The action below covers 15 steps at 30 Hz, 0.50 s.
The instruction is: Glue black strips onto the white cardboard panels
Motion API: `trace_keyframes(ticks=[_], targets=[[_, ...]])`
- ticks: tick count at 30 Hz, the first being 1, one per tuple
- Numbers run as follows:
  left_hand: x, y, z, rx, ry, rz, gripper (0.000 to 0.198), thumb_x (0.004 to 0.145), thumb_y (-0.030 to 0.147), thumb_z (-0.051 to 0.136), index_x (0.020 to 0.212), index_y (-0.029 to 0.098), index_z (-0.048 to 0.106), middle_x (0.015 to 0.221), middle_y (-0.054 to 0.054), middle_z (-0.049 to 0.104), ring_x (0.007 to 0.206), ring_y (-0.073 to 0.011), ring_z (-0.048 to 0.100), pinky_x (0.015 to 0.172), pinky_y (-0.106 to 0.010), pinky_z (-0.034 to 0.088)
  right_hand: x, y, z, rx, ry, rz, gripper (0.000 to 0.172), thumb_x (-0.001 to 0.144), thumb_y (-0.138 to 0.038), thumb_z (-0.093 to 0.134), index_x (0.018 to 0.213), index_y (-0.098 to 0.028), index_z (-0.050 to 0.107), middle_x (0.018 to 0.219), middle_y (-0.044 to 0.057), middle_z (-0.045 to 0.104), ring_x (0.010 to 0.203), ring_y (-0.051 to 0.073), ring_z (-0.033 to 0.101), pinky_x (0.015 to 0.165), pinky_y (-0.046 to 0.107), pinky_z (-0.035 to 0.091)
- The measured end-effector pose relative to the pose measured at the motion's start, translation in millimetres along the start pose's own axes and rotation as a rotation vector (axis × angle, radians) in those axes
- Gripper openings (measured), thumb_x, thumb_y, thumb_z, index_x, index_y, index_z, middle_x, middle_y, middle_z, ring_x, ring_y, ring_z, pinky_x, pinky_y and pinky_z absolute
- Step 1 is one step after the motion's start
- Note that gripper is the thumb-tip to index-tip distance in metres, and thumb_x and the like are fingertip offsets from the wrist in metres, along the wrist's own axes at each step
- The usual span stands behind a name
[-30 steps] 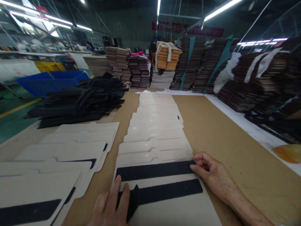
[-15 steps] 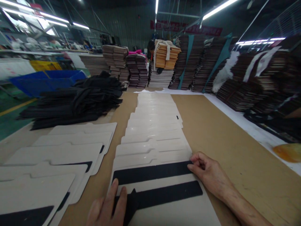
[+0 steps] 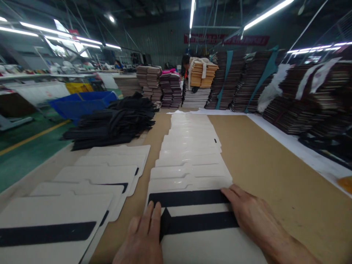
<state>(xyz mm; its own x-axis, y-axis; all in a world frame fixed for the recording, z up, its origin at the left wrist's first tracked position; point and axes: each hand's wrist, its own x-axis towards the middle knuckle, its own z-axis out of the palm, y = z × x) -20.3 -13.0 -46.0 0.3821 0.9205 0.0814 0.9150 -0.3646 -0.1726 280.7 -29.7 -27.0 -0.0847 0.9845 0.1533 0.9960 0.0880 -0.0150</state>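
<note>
A pale, cream-coloured panel (image 3: 209, 244) lies closest to me, with an upper black strip (image 3: 189, 198) and a lower black strip (image 3: 203, 222) across it. The fingers of my left hand (image 3: 144, 231) are stretched out, their tips resting at the upper strip's left end. Beside them a pointed black flap (image 3: 165, 222) sticks up over the lower strip; its other end is hidden by the hand. My right hand (image 3: 251, 211) lies over the right ends of both strips, fingers extended and pressing on the panel.
Overlapping pale panels (image 3: 189, 157) run away from me, and another fanned row (image 3: 60, 209) lies to the left. Behind that sits a heap of black fabric pieces (image 3: 118, 121), near a blue bin (image 3: 85, 104). Tall stacks of dark sheets (image 3: 228, 80) line the far edge.
My right hand has gone from pinching the upper strip's end to lying flatter over the right ends. My left fingers stay at the left end. The whole view has shifted rightward.
</note>
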Motion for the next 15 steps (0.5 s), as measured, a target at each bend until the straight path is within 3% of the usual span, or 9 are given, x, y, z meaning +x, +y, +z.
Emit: trace_keyframes(ticks=[3, 5, 10, 15], targets=[[-0.1, 1.6, -2.8, 0.002, -0.027, -0.009, 0.063, 0.082, 0.001, 0.040, 0.140, 0.021, 0.050, 0.145, -0.006, 0.051, 0.121, -0.0255, 0.055, 0.103, -0.039, 0.047, -4.7, -8.6, -1.4, -0.204, 0.039, -0.136, 0.081, 0.068, 0.007, 0.043, 0.138, -0.033, 0.050, 0.087, 0.003, 0.066, 0.053, 0.014, 0.059, 0.045, 0.025, 0.040], [1.0, 4.4, -5.5, 0.008, -0.052, -0.020, 0.064, 0.082, -0.001, 0.038, 0.142, 0.020, 0.048, 0.146, -0.008, 0.050, 0.123, -0.0257, 0.054, 0.103, -0.040, 0.046, -5.1, -16.5, -1.2, -0.297, 0.052, -0.194, 0.090, 0.069, 0.006, 0.047, 0.146, -0.039, 0.039, 0.080, 0.002, 0.063, 0.050, 0.014, 0.056, 0.043, 0.026, 0.037], [6.8, 11.1, -14.3, -0.024, -0.125, -0.079, 0.065, 0.082, -0.001, 0.038, 0.141, 0.024, 0.049, 0.146, -0.011, 0.049, 0.125, -0.0272, 0.052, 0.102, -0.042, 0.046, 0.5, -33.1, 1.1, -0.401, 0.004, -0.279, 0.091, 0.069, 0.001, 0.052, 0.146, -0.044, 0.037, 0.074, 0.003, 0.061, 0.055, 0.017, 0.057, 0.045, 0.026, 0.039], [8.8, 16.0, -20.7, -0.058, -0.154, -0.127, 0.062, 0.084, 0.000, 0.038, 0.140, 0.023, 0.050, 0.143, -0.012, 0.050, 0.127, -0.0265, 0.050, 0.101, -0.040, 0.047, 1.2, -30.0, 1.9, -0.333, 0.016, -0.249, 0.087, 0.069, 0.004, 0.051, 0.141, -0.043, 0.046, 0.082, 0.005, 0.062, 0.061, 0.017, 0.060, 0.047, 0.026, 0.041]])
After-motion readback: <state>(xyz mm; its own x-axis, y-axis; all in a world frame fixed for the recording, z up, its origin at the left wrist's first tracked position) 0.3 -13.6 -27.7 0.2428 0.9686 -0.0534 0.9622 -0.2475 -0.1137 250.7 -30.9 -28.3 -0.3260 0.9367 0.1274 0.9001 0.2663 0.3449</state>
